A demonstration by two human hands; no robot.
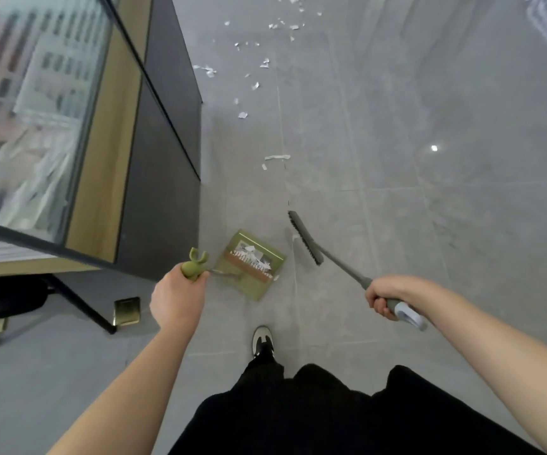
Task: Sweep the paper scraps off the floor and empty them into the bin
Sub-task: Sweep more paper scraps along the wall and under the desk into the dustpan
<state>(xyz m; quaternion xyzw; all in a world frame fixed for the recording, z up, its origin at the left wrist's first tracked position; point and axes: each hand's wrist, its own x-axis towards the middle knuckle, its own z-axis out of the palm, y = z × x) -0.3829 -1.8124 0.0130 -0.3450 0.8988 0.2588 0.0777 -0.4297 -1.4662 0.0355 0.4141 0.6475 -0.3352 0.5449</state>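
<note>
Two hands, two tools. My left hand (178,293) is curled tight around the top of the green dustpan handle (195,265), the one with two little ear-like prongs sticking up past my thumb. My right hand (388,295) is wrapped round the grey broom handle (347,272), fingers closed just above its pale end cap.

I take the dustpan (254,264) as my landmark. It sits on the grey tiled floor (397,192) just ahead of my left hand, its open tray tilted toward me, with a few white scraps (249,249) already lying inside it against a comb-like brown strip. Right of the dustpan, close but not touching, is the broom head (305,238), its dark bristles angled along the floor.

Beyond the dustpan, a long white paper strip (277,157) and a small bit lie near a tile seam. Farther beyond, many paper scraps (259,65) are scattered in a loose trail up the floor, well apart from the dustpan.

Left of the dustpan stands a dark cabinet (164,178) with a glass panel reflecting buildings. Below the dustpan, nearer me, is my shoe (262,341) and my black trousers (331,415). Left of that, near a black leg, a brass-coloured floor plate (127,311) is set in the floor.
</note>
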